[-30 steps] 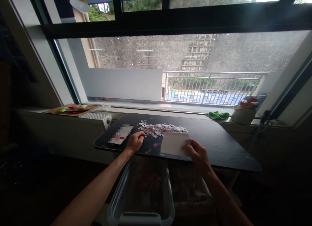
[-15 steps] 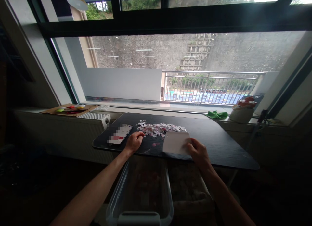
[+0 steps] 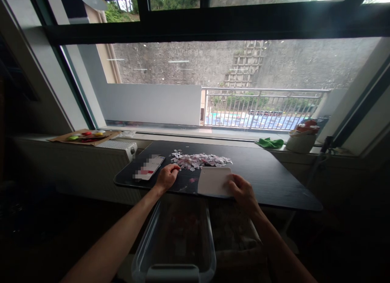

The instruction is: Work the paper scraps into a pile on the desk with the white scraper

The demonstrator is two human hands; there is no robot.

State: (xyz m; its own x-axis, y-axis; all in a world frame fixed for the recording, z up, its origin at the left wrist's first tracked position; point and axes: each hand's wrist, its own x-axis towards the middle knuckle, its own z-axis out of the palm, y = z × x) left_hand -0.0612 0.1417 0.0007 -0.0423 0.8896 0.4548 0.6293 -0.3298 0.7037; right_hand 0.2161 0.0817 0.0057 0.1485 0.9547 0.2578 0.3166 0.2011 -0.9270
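Note:
My right hand [image 3: 242, 190] grips the right edge of a flat white plastic board [image 3: 214, 181] with rounded corners. The board lies near the front edge of the dark table [image 3: 258, 169], its far edge close to a heap of small cut paper scraps [image 3: 199, 160]. My left hand [image 3: 167, 177] rests curled at the left end of the heap, fingers closed; whatever they may hold is hidden. Beside it lies a phone [image 3: 150, 169] with a lit, partly blurred screen. A pinkish scrap [image 3: 192, 180] sits between the hands.
Below the table's front edge stands a clear plastic bin [image 3: 211, 238] with dim contents. A radiator [image 3: 118, 146] is at left, near a brown board with colourful items [image 3: 85, 136]. A green cloth [image 3: 270, 143] and a pale bag [image 3: 301, 140] sit on the right sill.
My right hand has drawn the white board a little left and toward me, away from the heap. My left hand has stayed nearly in place, still curled.

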